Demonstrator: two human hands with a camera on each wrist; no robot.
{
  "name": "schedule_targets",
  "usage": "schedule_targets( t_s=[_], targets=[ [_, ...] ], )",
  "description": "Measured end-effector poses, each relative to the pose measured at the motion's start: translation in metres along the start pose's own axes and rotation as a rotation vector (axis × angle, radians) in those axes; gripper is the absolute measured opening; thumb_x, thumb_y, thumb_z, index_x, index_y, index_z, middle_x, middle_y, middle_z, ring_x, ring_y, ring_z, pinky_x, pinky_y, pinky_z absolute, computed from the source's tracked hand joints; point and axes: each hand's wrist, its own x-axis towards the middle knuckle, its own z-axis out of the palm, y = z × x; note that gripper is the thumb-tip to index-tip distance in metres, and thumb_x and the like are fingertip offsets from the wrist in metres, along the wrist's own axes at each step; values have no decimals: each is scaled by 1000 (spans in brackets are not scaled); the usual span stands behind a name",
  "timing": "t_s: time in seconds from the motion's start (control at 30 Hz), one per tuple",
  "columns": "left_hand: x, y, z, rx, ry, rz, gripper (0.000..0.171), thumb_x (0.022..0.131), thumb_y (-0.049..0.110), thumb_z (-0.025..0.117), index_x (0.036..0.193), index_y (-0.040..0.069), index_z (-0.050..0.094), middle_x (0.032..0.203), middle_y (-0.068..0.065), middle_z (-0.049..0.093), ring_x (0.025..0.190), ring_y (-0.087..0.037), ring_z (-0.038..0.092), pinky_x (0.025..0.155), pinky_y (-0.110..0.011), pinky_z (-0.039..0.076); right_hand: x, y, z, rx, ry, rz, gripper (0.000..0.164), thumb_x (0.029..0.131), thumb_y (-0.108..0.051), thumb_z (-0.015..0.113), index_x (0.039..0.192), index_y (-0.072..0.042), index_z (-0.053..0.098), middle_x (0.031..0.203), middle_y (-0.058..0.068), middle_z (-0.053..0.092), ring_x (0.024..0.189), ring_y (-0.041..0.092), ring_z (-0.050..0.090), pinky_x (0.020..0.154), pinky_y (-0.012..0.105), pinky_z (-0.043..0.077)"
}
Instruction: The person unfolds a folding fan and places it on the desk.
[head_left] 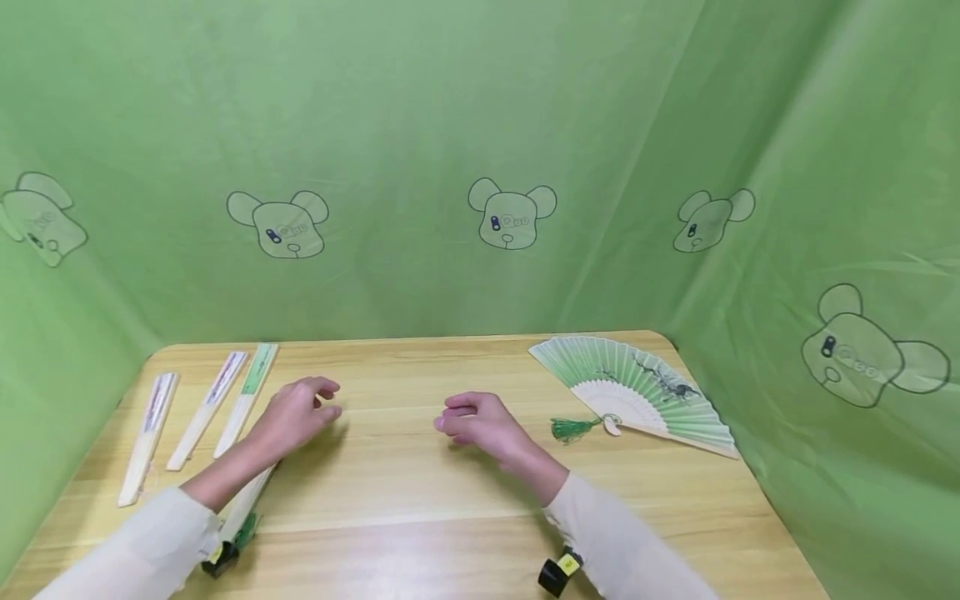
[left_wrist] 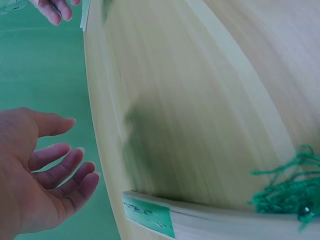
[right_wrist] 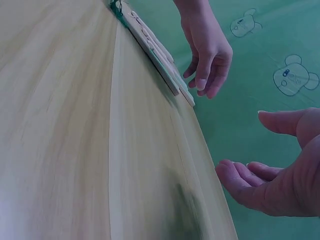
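Note:
My left hand (head_left: 296, 412) hovers over the table with relaxed, slightly bent fingers and holds nothing. Under its forearm lies a folded fan (head_left: 246, 506) with a green tassel, partly hidden; the left wrist view shows this folded fan (left_wrist: 200, 222) with its green end. My right hand (head_left: 480, 425), also holding nothing, is raised with loosely bent fingers and the thumb apart in the right wrist view. To its right a green and white hand fan (head_left: 637, 383) lies spread, with a dark printed branch and a green tassel (head_left: 572, 429).
At the left lie three more folded fans: one with a green end (head_left: 247, 400), one with a purplish pattern (head_left: 207, 410), and an outermost one (head_left: 148, 439). The wooden table (head_left: 390, 500) meets a green curtain (head_left: 405, 283) at the back and sides.

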Motion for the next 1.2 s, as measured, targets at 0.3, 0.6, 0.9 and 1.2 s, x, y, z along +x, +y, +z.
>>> schedule_targets(
  t_s=[0.3,0.6,0.9,1.2],
  targets=[
    [-8,-14,-3,25,21,-6,40,91,13,74,125,-5,67,116,-23,74,102,-39,71,89,-54,66,2,-1,15,-43,-44,28,63,90,-13,79,141,12,51,135,26,63,109,37,71,98,47,67],
    [-14,-29,-1,103,83,29,38,87,10,76,119,-9,68,109,-25,74,91,-34,72,81,-51,67,1,0,27,-60,-88,27,66,90,-18,80,142,10,51,133,23,64,113,40,70,97,46,67],
    [-18,-38,-5,142,90,20,40,85,8,77,119,-12,67,112,-32,71,96,-41,70,85,-56,67,4,1,39,-125,-109,28,68,88,-22,82,142,8,53,127,18,66,105,36,72,97,46,67],
    [-18,-42,-7,142,101,4,44,84,7,79,120,-13,66,115,-36,68,102,-47,69,87,-59,66,3,2,58,-150,-128,47,65,88,-21,83,139,7,55,130,20,66,99,30,71,91,46,68]
  ],
)
